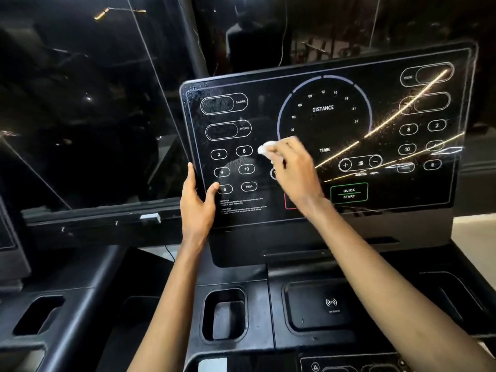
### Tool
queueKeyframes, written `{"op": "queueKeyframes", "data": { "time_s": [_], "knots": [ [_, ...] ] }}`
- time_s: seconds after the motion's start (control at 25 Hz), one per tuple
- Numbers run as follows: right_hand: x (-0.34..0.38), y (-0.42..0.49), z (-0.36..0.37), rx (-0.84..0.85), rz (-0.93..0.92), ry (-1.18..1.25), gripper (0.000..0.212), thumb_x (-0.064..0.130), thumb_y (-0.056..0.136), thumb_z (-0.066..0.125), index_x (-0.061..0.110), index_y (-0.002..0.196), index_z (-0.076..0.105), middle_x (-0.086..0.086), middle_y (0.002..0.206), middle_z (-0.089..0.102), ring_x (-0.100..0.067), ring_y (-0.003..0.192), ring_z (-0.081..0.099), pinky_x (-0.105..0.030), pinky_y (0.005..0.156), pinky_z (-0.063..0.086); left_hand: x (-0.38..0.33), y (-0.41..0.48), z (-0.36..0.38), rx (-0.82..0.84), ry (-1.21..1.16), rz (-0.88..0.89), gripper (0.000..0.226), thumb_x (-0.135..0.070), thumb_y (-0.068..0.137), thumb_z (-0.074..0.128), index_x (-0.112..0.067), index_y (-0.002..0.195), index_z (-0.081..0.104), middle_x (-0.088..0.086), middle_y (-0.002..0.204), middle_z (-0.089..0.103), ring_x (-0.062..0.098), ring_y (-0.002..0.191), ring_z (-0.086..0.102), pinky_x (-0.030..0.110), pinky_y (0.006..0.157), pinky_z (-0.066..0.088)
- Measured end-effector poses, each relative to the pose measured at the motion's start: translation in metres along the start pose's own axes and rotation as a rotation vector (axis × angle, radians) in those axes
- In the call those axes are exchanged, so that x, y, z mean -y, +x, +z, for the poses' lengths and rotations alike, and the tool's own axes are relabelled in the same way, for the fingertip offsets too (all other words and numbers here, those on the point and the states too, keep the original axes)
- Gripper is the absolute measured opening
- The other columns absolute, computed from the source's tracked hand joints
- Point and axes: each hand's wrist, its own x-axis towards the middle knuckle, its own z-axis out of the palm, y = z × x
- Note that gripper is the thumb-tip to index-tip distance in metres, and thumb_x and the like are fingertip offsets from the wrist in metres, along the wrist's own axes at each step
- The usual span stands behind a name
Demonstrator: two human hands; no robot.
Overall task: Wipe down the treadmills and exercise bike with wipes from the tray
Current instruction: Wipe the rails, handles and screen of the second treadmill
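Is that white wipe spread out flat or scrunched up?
Scrunched: the wipe is a small wad pinched in the right hand against the console.

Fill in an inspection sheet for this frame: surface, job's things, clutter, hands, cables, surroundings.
Surface: treadmill console, glossy black, speckled with droplets toward its right side and top left corner.
Job's things: white wipe pressed on the console, left of the TIME label; the wipe tray is not in view.
Clutter: nothing seen.
Hands: left hand grips the console's left edge, thumb on the front; right hand holds the wipe against the panel.
Cables: one thin dark cable below the console's left corner.
Surroundings: dark reflective glass behind; cup holder and charging pad on the deck below.
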Motion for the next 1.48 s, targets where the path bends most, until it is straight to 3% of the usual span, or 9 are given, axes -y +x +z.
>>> {"op": "queueKeyframes", "data": {
  "time_s": [0.16, 0.24, 0.48, 0.64, 0.84, 1.04, 1.16, 1.28, 1.48],
  "knots": [
    [-0.004, -0.001, 0.010, 0.052, -0.114, -0.081, 0.017, 0.015, 0.099, 0.056, 0.021, 0.102, 0.073, 0.007, 0.102, 0.062, -0.017, 0.095, 0.061, -0.035, 0.087, 0.047, -0.016, 0.007, 0.000, -0.020, 0.001, 0.003, 0.080, -0.029, 0.094, 0.070, -0.023, 0.159, 0.025, -0.015, 0.155, 0.040, 0.000, 0.139, 0.042, 0.035, 0.119, 0.035],
    [-0.001, -0.006, 0.019, 0.133, -0.187, -0.110, 0.018, 0.017, 0.099, 0.056, 0.025, 0.102, 0.073, 0.010, 0.101, 0.061, -0.013, 0.093, 0.061, -0.035, 0.084, 0.041, -0.022, 0.012, 0.001, -0.028, 0.019, 0.002, 0.080, -0.032, 0.094, 0.070, -0.023, 0.159, 0.025, -0.014, 0.156, 0.039, 0.000, 0.139, 0.042, 0.035, 0.119, 0.035],
    [0.014, 0.065, 0.016, -0.010, -0.073, -0.088, 0.020, 0.023, 0.099, 0.054, 0.027, 0.099, 0.074, 0.009, 0.101, 0.063, -0.010, 0.093, 0.062, -0.031, 0.083, 0.034, -0.031, 0.019, 0.000, -0.025, 0.058, 0.002, 0.080, -0.030, 0.094, 0.070, -0.022, 0.159, 0.025, -0.009, 0.158, 0.039, 0.001, 0.142, 0.039, 0.036, 0.120, 0.034],
    [0.028, 0.055, 0.035, 0.092, -0.237, -0.121, 0.031, 0.027, 0.096, 0.044, 0.025, 0.100, 0.074, 0.006, 0.099, 0.064, -0.015, 0.087, 0.063, -0.035, 0.082, 0.036, -0.038, 0.031, -0.004, -0.008, 0.066, 0.045, 0.083, -0.032, 0.092, 0.071, -0.021, 0.159, 0.024, -0.006, 0.158, 0.040, 0.003, 0.142, 0.040, 0.038, 0.119, 0.035],
    [0.034, 0.090, 0.029, -0.068, -0.019, -0.119, 0.017, 0.029, 0.099, 0.057, 0.026, 0.103, 0.074, 0.007, 0.102, 0.063, -0.012, 0.090, 0.062, -0.037, 0.086, 0.038, -0.053, 0.049, -0.014, 0.029, 0.065, 0.097, 0.087, -0.024, 0.091, 0.075, -0.021, 0.159, 0.022, -0.004, 0.158, 0.040, 0.002, 0.142, 0.039, 0.030, 0.119, 0.034],
    [0.055, 0.098, 0.054, -0.016, -0.159, -0.158, 0.019, 0.027, 0.099, 0.056, 0.024, 0.102, 0.075, 0.007, 0.102, 0.065, -0.014, 0.093, 0.063, -0.036, 0.085, 0.038, -0.057, 0.054, -0.022, 0.085, 0.060, 0.130, 0.092, -0.026, 0.088, 0.078, -0.024, 0.160, 0.020, -0.010, 0.155, 0.042, -0.015, 0.132, 0.038, 0.015, 0.114, 0.032],
    [0.062, 0.120, 0.053, -0.105, -0.056, -0.156, 0.022, 0.028, 0.099, 0.054, 0.023, 0.103, 0.075, 0.007, 0.103, 0.064, -0.012, 0.096, 0.062, -0.034, 0.086, 0.035, -0.055, 0.060, -0.025, 0.100, 0.050, 0.145, 0.095, -0.027, 0.087, 0.079, -0.025, 0.160, 0.019, -0.010, 0.157, 0.041, -0.006, 0.139, 0.038, 0.023, 0.118, 0.033],
    [0.078, 0.124, 0.063, -0.067, -0.154, -0.199, 0.022, 0.025, 0.099, 0.053, 0.023, 0.102, 0.074, 0.007, 0.103, 0.064, -0.014, 0.096, 0.063, -0.035, 0.085, 0.036, -0.056, 0.067, -0.023, 0.114, 0.054, 0.162, 0.099, -0.028, 0.086, 0.080, -0.026, 0.161, 0.016, -0.009, 0.160, 0.036, 0.000, 0.143, 0.037, 0.027, 0.118, 0.033],
    [0.047, 0.121, 0.031, -0.300, 0.056, -0.158, 0.019, 0.021, 0.098, 0.057, 0.027, 0.103, 0.075, 0.006, 0.104, 0.063, -0.012, 0.091, 0.063, -0.043, 0.089, 0.046, -0.065, 0.077, -0.023, 0.134, 0.028, 0.173, 0.103, -0.024, 0.086, 0.080, -0.024, 0.162, 0.011, -0.010, 0.163, 0.028, -0.001, 0.145, 0.031, 0.012, 0.116, 0.025]
  ]
}}
